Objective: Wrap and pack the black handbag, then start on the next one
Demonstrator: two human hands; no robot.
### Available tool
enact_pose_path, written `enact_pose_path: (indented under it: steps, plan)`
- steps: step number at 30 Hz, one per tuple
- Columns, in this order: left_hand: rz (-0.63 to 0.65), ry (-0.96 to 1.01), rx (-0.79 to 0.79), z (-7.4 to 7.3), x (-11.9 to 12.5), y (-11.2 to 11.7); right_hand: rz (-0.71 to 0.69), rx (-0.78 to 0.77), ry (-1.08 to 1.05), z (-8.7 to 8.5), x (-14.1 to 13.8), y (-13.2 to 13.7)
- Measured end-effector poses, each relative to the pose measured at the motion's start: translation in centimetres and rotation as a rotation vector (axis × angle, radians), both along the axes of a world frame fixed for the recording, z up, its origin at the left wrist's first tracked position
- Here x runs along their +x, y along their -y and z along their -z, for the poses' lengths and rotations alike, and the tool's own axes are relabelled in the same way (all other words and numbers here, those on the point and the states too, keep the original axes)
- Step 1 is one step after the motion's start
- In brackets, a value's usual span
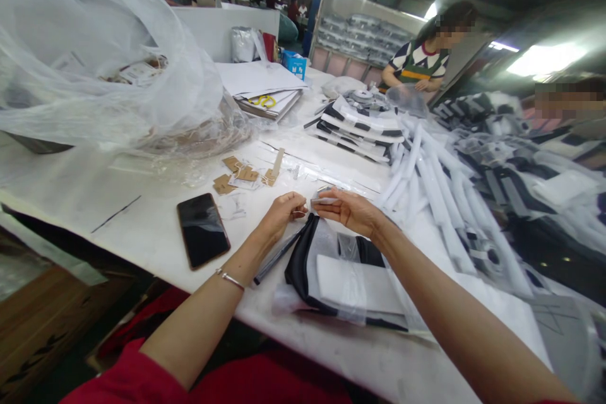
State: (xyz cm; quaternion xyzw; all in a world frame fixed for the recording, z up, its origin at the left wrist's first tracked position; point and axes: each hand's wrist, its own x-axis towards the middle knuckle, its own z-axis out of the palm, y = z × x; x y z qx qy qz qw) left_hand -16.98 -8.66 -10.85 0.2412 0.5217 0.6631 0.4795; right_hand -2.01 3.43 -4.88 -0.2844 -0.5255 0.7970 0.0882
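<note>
My left hand (285, 213) is closed in a pinch over the table; whatever lies between its fingertips is too small to make out. Facing it, my right hand (351, 209) grips a small pale tag (322, 201) between thumb and fingers. Just below both hands lies a folded black-and-white garment (303, 259) with a white paper band (338, 281) and clear plastic on it. A dark strip (279, 255) runs from the garment's top corner toward the table edge. Several brown hang tags (246, 173) with strings lie beyond my left hand.
Left of my forearm lies a phone (203, 230). A big clear plastic bag (108, 107) fills the left side. Further back are papers with yellow scissors (262, 101), stacked striped garments (360, 123) and white rolled strips (435, 183). A co-worker (416, 66) stands across the table.
</note>
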Motion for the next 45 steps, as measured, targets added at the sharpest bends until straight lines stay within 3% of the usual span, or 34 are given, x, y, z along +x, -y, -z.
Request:
enact_pose_path:
  steps: [11, 18, 23, 29, 31, 34, 36, 38, 41, 45]
  plan:
    - [-0.099, 0.216, 0.048, 0.6, -0.6, -0.2, -0.118, 0.041, -0.151, 0.4, -2.1, 1.5]
    - [-0.082, 0.284, 0.068, 0.7, -0.7, -0.2, 0.047, 0.071, -0.071, 1.7, -3.1, 1.1]
    - [-0.083, 0.314, 0.069, 0.8, -0.9, -0.2, 0.117, 0.303, 0.139, 1.3, -3.7, 1.0]
    - [-0.114, 0.281, 0.055, 1.0, -1.0, -0.4, -0.093, 0.686, 0.420, 0.1, -4.4, 1.2]
    - [-0.138, 0.190, 0.040, 0.8, -0.7, -0.2, -0.113, 0.792, 0.487, 0.0, -4.9, 1.3]
    - [-0.197, -0.275, 0.065, 0.2, 0.0, 0.5, -0.142, 0.884, 0.538, 0.3, -5.4, 1.3]
    - [-0.208, -0.625, 0.098, -0.1, 0.4, 1.0, -0.113, 0.870, 0.548, 0.8, -5.4, 1.2]
    - [-0.179, -0.800, 0.128, -0.2, 0.7, 1.3, -0.044, 0.801, 0.497, 1.5, -5.0, 1.2]
    - [-0.149, -0.831, 0.171, 0.3, 0.7, 1.4, 0.044, 0.686, 0.380, 2.1, -4.3, 1.3]
    - [-0.139, -0.639, 0.110, 0.6, 0.5, 1.2, 0.061, 0.625, 0.266, 2.0, -3.8, 1.8]
